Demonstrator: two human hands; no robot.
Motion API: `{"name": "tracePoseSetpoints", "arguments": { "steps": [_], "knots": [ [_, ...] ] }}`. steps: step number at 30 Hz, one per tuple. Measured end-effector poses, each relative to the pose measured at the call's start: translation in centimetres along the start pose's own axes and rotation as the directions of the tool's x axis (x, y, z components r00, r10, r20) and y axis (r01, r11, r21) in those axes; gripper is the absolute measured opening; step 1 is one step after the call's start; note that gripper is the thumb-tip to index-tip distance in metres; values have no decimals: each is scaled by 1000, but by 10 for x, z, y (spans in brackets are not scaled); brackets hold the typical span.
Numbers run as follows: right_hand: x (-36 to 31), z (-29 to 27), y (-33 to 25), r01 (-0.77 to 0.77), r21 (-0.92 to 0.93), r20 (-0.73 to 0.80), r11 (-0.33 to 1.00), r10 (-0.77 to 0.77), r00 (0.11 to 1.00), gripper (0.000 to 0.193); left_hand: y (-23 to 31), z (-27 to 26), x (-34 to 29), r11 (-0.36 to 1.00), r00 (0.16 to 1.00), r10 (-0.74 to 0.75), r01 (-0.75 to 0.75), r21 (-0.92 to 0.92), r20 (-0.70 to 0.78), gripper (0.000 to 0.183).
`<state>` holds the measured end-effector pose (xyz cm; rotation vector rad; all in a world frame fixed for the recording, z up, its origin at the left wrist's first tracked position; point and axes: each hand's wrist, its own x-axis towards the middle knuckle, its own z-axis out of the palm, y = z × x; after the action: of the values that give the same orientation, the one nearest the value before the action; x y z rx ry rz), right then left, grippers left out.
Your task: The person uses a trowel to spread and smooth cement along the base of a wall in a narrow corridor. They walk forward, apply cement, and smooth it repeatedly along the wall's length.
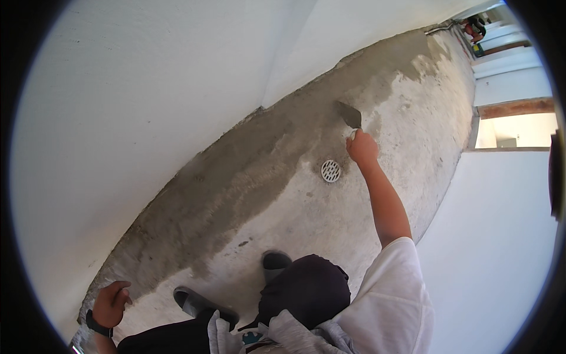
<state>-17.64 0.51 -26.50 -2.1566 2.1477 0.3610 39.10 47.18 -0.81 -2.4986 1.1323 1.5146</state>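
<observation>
My right hand (361, 147) is closed around the handle of a pointed trowel (349, 114), my arm stretched out ahead. The trowel's dark grey blade lies at the wet mortar (236, 159), a dark band spread over the floor along the left wall. Whether the blade presses on it or hovers just above, I cannot tell. Just nearer than that hand, a round white floor drain cover (331, 171) with slots sits in the floor. At the lower left, my left hand (111, 302) holds nothing, its fingers loosely bent and apart, near the wall's foot. A dark watch (98, 324) circles that wrist.
A white wall (147, 88) runs along the left, with a rough lower edge. Paler concrete floor (413, 141) lies on the right, up to another white wall (471, 224) with a wood-framed opening (516, 124). Another person (474, 28) crouches at the far end.
</observation>
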Motion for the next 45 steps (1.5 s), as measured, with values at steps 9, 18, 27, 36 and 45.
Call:
{"name": "tracePoseSetpoints", "arguments": {
  "steps": [9,18,27,36,45],
  "knots": [
    [-74,9,-49,124,200,41,972,-135,990,43,-6,-9,14,992,994,111,-110,58,-1,26],
    [-66,-63,-45,-293,952,298,89,-53,953,41,3,-9,7,997,998,57,-57,45,8,27],
    [-20,-16,-55,288,545,-717,787,259,648,43,5,-3,-7,999,999,-32,31,6,10,29],
    [-18,32,-31,258,614,-583,746,208,785,40,14,-3,-11,1000,1000,-1,1,26,-30,30],
    [47,-4,23,-145,766,215,626,-38,976,49,25,-2,-11,998,999,31,-30,55,-23,29]
  ]
}}
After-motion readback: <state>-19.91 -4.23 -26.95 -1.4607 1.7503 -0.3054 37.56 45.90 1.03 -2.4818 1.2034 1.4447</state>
